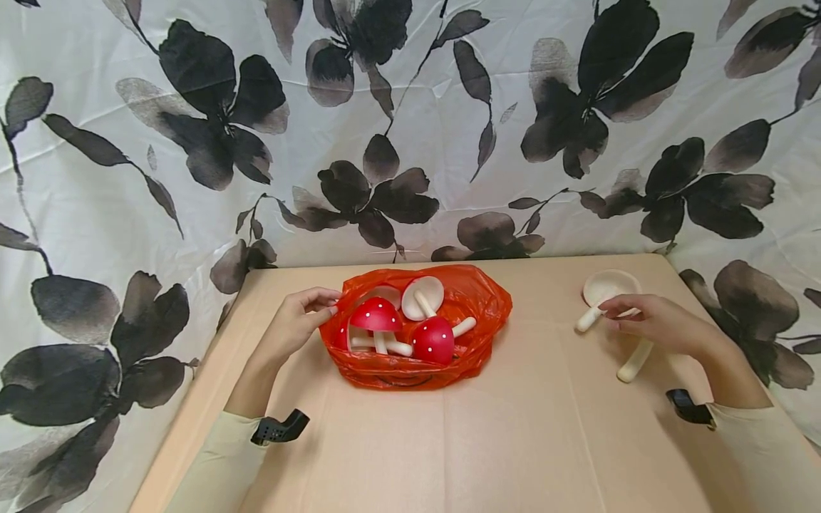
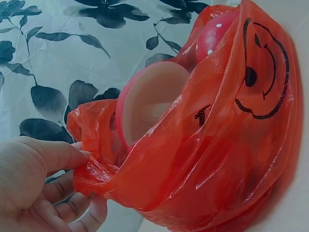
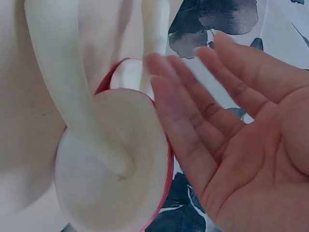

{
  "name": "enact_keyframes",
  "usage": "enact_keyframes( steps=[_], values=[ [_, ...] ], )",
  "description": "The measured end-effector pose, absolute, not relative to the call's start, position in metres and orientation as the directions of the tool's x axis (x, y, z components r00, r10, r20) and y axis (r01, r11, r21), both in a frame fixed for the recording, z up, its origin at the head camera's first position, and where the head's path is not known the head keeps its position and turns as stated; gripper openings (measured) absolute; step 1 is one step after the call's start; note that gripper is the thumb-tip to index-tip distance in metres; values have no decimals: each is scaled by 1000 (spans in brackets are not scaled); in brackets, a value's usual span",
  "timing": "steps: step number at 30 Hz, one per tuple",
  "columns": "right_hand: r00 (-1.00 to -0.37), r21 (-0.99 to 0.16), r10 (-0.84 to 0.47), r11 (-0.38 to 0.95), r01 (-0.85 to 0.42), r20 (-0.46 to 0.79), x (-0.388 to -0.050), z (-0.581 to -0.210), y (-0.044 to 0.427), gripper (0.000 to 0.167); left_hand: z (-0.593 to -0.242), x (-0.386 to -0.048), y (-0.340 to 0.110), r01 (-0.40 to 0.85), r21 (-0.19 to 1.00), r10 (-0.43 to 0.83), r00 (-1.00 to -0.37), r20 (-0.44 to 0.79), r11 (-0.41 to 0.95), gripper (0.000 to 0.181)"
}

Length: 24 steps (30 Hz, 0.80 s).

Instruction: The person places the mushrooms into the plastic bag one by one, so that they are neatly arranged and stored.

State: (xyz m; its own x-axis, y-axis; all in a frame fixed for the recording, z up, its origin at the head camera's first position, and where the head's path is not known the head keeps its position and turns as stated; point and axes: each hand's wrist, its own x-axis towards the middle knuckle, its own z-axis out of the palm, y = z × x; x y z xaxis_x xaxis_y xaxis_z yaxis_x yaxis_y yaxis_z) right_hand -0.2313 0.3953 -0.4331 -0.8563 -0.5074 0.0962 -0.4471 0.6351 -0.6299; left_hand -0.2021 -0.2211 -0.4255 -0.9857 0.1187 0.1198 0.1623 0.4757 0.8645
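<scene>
My left hand [image 1: 291,324] pinches the left rim of a red plastic bag [image 1: 359,374], thumb against fingers. Inside the bag lie several toy mushrooms, with white-dotted red caps [image 1: 377,313] and cream stems. One mushroom [image 1: 422,298] shows its pale underside. At the table's right, my right hand [image 1: 661,324] hovers by two more mushrooms, partly hiding them in the head view. One pale cap underside [image 1: 609,283] and a second stem [image 1: 635,361] show around it. In the right wrist view its loosely extended fingers are beside the nearer mushroom [image 3: 96,193], holding nothing; contact is unclear.
A light wood-toned table [image 1: 513,442] carries everything. Behind and beside it hangs a white cloth [image 1: 449,142] with dark floral print. Black wrist cameras sit on both sleeves. A face-like drawing [image 2: 264,67] marks the bag's side.
</scene>
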Motion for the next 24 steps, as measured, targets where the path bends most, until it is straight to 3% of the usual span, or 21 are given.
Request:
enact_keyframes(
  steps=[13,24],
  values=[
    [-882,-762,-434,630,-151,-183,-246,-438,381,51,-426,-201,-223,153,873,114,-987,112,464,25],
    [-910,-707,-333,704,-66,-247,-256,-442,368,47,-428,-201,-225,175,879,127,-983,132,443,26]
  ],
)
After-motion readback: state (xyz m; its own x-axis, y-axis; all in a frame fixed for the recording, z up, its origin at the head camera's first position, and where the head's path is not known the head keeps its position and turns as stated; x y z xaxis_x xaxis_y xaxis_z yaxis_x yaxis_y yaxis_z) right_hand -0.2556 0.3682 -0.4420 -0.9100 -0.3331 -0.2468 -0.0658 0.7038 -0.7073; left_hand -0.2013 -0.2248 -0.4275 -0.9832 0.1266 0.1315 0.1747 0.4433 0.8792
